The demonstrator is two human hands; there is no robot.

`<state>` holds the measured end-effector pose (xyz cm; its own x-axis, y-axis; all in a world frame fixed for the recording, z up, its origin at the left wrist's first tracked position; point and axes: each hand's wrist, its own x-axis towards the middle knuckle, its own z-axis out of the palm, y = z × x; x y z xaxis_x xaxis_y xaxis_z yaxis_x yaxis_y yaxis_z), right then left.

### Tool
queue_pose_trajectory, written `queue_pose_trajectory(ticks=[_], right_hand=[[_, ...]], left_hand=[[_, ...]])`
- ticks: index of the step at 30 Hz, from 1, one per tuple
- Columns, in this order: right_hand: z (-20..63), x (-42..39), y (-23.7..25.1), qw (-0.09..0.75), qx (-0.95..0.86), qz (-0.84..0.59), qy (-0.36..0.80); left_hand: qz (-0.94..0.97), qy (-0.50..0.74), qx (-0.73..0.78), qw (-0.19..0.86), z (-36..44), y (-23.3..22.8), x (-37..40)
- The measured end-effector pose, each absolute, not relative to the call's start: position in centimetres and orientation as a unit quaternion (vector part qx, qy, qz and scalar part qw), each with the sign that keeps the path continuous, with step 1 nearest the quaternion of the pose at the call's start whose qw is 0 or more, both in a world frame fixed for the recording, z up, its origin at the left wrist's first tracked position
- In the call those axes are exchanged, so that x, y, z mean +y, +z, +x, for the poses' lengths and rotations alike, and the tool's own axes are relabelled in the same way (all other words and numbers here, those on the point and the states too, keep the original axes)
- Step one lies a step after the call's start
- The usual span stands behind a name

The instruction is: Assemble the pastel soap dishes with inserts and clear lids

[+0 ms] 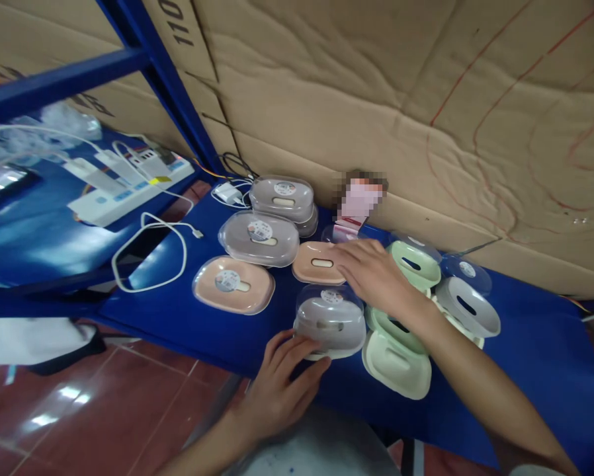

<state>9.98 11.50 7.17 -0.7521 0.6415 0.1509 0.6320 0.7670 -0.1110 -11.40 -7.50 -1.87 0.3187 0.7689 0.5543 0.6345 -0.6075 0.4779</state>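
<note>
Left hand (pixel 278 387), fingers parted, touches grey box's (pixel 335 327) seven o'clock; right hand (pixel 376 274) curls at peach box's (pixel 317 275) three. Grips unclear.

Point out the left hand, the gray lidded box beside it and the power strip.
Left hand (pixel 281 387), head view: back of hand.
Gray lidded box (pixel 333 324), head view: clear lid.
Power strip (pixel 135 190), head view: top face.

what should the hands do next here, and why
Probably close the right hand on the peach dish and lift it: its fingers already reach over the dish's right end, while the left hand is at the near edge of the clear-lidded gray box.
</note>
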Motion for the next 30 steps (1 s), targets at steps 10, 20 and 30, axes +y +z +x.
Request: queue_pose_trajectory(ticks=[10,20,30], right_hand=[[6.0,12.2,4.5,-0.021,-0.954,-0.297,0.04],[6.1,11.8,8.9,-0.042,-0.94,-0.32,0.109],[-0.2,13.5,6.0,0.15,-0.945,-0.288,0.027]], left_hand=[[0.751,0.292,0.59,-0.056,-22.2,1.0,-2.7],[0.781,0.301,0.546,-0.034,-24.9,0.0,-1.9],[0.712,0.394,0.574,-0.096,-21.8,-0.1,-2.8]])
